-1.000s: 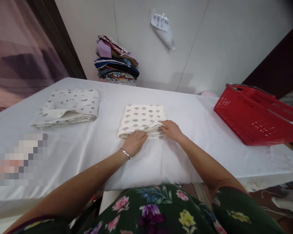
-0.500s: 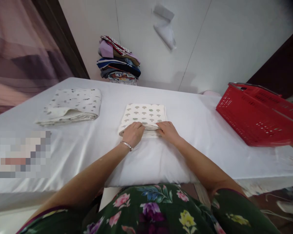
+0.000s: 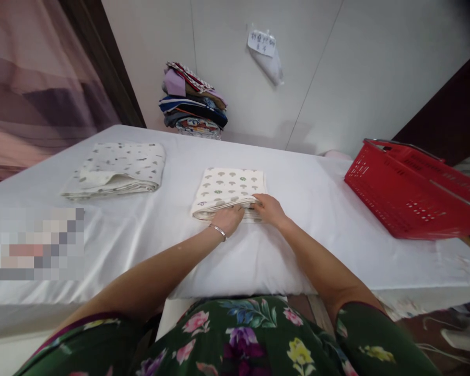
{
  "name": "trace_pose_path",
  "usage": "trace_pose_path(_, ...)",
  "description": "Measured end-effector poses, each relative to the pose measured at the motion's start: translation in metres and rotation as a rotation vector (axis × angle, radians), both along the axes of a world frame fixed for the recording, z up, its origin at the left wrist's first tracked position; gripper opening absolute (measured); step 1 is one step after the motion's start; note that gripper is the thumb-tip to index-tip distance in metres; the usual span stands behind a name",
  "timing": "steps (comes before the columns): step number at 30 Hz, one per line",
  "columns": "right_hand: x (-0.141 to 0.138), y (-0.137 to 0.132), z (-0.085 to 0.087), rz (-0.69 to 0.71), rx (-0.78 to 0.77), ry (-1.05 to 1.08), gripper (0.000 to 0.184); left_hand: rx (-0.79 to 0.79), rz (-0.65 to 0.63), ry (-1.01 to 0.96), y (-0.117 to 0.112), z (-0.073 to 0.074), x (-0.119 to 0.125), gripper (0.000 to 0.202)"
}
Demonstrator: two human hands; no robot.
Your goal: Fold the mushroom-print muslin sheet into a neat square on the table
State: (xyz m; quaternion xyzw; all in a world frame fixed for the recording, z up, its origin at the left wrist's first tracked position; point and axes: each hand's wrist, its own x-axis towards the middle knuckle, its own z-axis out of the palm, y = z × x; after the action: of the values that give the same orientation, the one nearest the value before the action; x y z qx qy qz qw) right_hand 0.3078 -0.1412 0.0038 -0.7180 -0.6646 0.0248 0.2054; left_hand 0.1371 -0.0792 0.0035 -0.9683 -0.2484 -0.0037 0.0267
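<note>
A folded cream cloth with a mushroom print [image 3: 227, 188] lies in the middle of the white-covered table [image 3: 305, 209]. My left hand [image 3: 227, 219], with a bracelet at the wrist, grips the cloth's near edge with curled fingers. My right hand [image 3: 269, 209] pinches the same edge at its right corner. Both hands lie close together at the front of the cloth.
A second folded spotted cloth [image 3: 117, 168] lies at the left of the table. A red plastic basket [image 3: 411, 188] stands at the right. A stack of folded coloured fabrics [image 3: 194, 102] sits by the back wall, under a paper label [image 3: 261, 43].
My left hand slid right along the cloth's near edge, closer to my right hand. The head camera shifted slightly.
</note>
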Motion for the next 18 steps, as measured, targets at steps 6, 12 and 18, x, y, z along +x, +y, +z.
trace_pose_path(6,0.0,0.001,-0.001,-0.058,0.017,-0.003,0.031,0.029,-0.038,0.033,0.001,0.007,0.005,0.033)
trace_pose_path(12,-0.003,-0.004,-0.003,-0.035,0.042,-0.019,0.026,0.071,-0.139,-0.071,-0.004,-0.009,-0.012,0.029)
trace_pose_path(18,-0.003,-0.009,-0.005,-0.006,0.058,-0.03,0.025,0.116,-0.116,-0.154,-0.005,-0.022,-0.013,0.026)
